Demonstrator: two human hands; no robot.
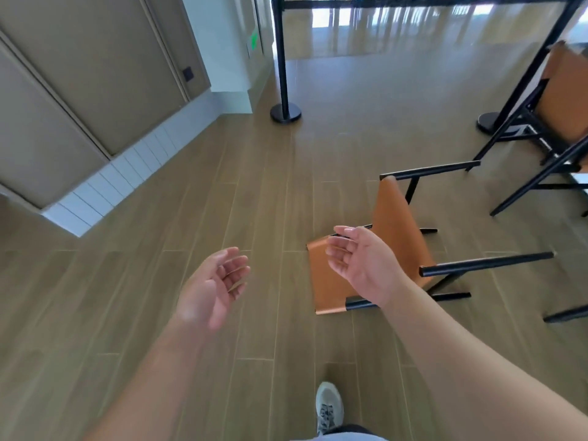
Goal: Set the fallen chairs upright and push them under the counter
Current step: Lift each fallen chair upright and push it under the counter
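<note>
An orange chair (397, 218) with black metal legs lies tipped over on the wooden floor, right of centre. A second orange chair (566, 100) lies tilted at the far right edge, its long black legs stretching across the floor. My right hand (359, 262) hovers palm-up above the near chair's backrest, fingers relaxed, holding nothing. My left hand (213, 288) hangs open to the left over bare floor, also holding nothing. No counter is in view.
A black barrier post (283, 68) with a round base stands at the back centre, its belt running right to another base (490, 122). Beige wall panels (79, 74) with a white skirting fill the left. My shoe (329, 405) is at the bottom.
</note>
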